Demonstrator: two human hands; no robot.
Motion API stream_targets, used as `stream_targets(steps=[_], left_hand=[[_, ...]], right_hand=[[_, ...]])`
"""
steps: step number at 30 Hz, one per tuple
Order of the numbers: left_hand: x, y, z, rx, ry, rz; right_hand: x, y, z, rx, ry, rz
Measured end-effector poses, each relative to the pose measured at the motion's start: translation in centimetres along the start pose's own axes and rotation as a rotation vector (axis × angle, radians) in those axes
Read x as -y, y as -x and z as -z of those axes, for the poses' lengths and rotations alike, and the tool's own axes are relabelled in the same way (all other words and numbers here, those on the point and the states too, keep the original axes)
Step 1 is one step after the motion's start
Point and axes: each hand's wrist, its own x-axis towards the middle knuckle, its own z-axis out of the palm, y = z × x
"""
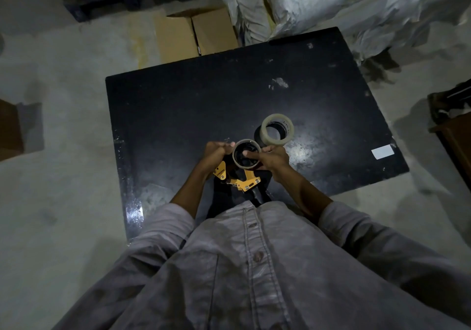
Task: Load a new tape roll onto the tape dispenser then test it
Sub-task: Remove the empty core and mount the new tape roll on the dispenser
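Observation:
A yellow and black tape dispenser (242, 180) is held above the near edge of the black table (193, 100). An empty brown cardboard core (238, 162) sits on its hub. My left hand (215, 152) grips the dispenser and the core's left side. My right hand (272, 158) holds the core's right side, with a finger reaching inside the ring. A full roll of clear tape (277, 130) lies flat on the table just beyond my right hand, apart from it.
A white label (382, 151) is stuck near the table's right edge. Cardboard boxes (196, 35) lie on the floor beyond the table. Large grey sacks (331, 3) are piled at the back right. A dark wooden piece (453, 130) stands at the right.

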Motion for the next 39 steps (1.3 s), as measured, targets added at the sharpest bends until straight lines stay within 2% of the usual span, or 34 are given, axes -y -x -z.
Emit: stream_targets(steps=[12, 16, 19, 23, 26, 29, 32, 35, 39], left_hand=[[-0.2, 1.3, 1.1, 0.005, 0.018, -0.045], [-1.3, 1.7, 1.2, 0.018, -0.001, -0.105], [-2.9, 1.0, 1.0, -0.016, -0.18, -0.192], [-2.1, -0.3, 1.6, -0.072, -0.287, -0.214], [-0.6, -0.6, 1.5, -0.128, -0.294, -0.278], [0.3, -0.6, 1.4, -0.17, -0.31, -0.294], [1.4, -0.9, 1.8, -0.21, -0.333, -0.305], [2.4, -0.8, 1.7, -0.251, -0.319, -0.307], [3.1, -0.5, 1.0, -0.271, -0.347, -0.308]], right_hand=[[1.3, 0.0, -0.1, -0.039, 0.082, 0.047], [2.1, 0.0, 0.0, -0.073, 0.279, 0.119], [2.5, 0.4, -0.2, -0.122, 0.292, 0.175], [2.1, 0.7, 0.7, 0.029, 0.167, 0.14], [2.3, 1.7, 2.6, 0.168, -0.031, 0.076], [2.5, 2.9, 5.1, 0.231, -0.112, 0.098], [1.6, 2.3, 8.2, 0.174, -0.048, 0.165], [0.1, 1.3, 10.8, 0.062, 0.127, 0.219], [-1.8, -0.3, 11.2, -0.036, 0.252, 0.213]])
